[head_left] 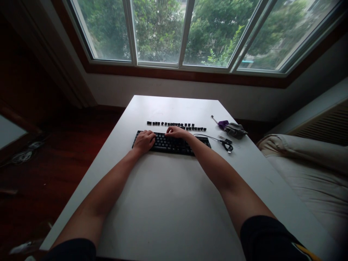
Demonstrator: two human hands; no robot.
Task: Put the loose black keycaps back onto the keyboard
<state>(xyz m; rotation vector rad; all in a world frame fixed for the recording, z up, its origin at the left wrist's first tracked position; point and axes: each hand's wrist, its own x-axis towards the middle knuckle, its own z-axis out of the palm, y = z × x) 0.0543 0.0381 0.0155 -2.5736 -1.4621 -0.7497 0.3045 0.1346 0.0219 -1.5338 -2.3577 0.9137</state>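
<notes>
1. a person's two bare hands work at a black keyboard, which lies flat across the middle of a white worktop, its long side facing the person.
2. the left hand rests over the keyboard's left end, fingers bent across the keys; whether its grip clasps the frame, one cannot tell.
3. the right hand bends inward over the keyboard's far edge, near the middle, its grip narrow, with thumb and fingertips close together; whether anything sits between them is too small to tell.
4. just beyond the keyboard, small black keycaps stand in two uneven rows, the nearer one extending farther right.
5. to the right, a dark cable lies bundled on the worktop, its plug toward the person.
6. behind the cable, a grey cloth sits against a purple cloth, beside a slim-handled brush.
7. a wide window frames green trees past the worktop's far end; a pale, cushioned seat stands at right, above a reddish floor.
</notes>
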